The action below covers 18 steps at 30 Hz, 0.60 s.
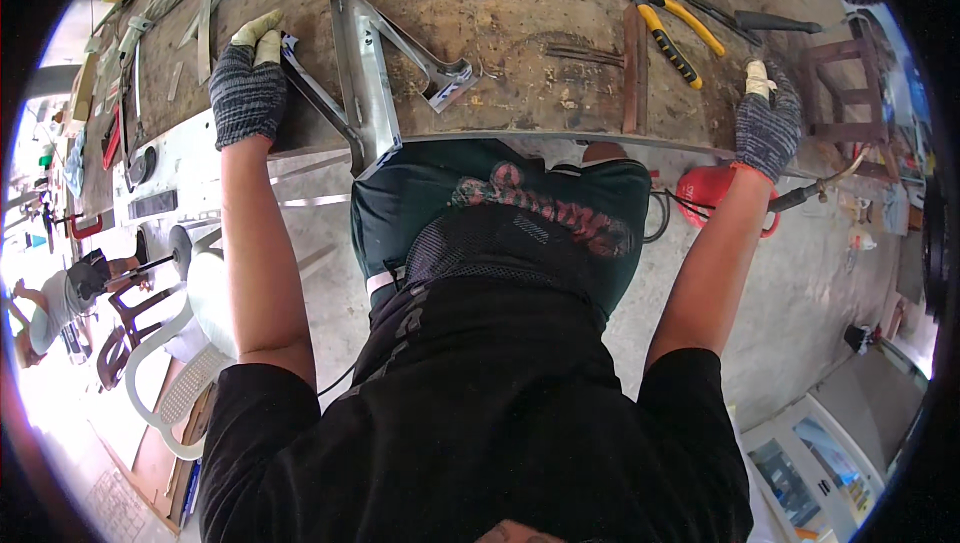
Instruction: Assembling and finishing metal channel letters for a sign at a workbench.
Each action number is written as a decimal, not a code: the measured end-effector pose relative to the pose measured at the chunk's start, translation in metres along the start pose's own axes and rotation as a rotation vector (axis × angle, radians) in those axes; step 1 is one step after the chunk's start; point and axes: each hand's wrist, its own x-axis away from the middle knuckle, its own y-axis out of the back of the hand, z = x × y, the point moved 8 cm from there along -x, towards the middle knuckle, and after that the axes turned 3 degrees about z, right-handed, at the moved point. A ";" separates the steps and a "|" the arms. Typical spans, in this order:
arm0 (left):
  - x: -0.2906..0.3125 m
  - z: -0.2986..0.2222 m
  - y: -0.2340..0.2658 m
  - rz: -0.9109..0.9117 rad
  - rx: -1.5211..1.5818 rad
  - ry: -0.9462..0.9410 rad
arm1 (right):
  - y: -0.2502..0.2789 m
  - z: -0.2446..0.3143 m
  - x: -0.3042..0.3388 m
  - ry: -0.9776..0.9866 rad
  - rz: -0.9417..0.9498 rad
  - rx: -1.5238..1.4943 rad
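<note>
An angular silver sheet-metal piece (368,68) with folded walls and slanted arms lies on the worn workbench (520,23), its lower corner at the front edge. My left hand (248,88), in a grey knit glove with pale fingertips, lies flat just left of it. Its fingers are stretched out, and the thumb side meets the end of the left arm of the piece. Far to the right, my right hand (768,123), gloved alike, rests at the bench edge with its pale-tipped thumb extended. The other fingers are partly hidden, and I see nothing held.
Yellow-and-black handled pliers (675,43) and a rusty T-shaped metal bar (632,68) lie on the right half of the bench. Metal strips (208,13) lie at left. A welding torch (810,193) hangs beside my right wrist, near a red helmet-like object (700,188). A white chair (190,383) stands lower left.
</note>
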 end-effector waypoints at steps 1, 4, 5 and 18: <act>-0.001 0.002 0.000 -0.012 0.033 -0.014 | 0.000 0.000 0.000 0.002 -0.003 -0.021; -0.003 0.008 0.000 -0.040 0.076 -0.023 | 0.001 0.000 0.000 0.012 -0.010 0.019; -0.002 0.009 0.000 -0.035 0.082 -0.012 | 0.003 0.001 0.001 0.039 -0.018 0.046; 0.032 -0.088 -0.004 0.053 0.120 -0.406 | 0.017 0.081 0.000 0.215 -0.005 -0.030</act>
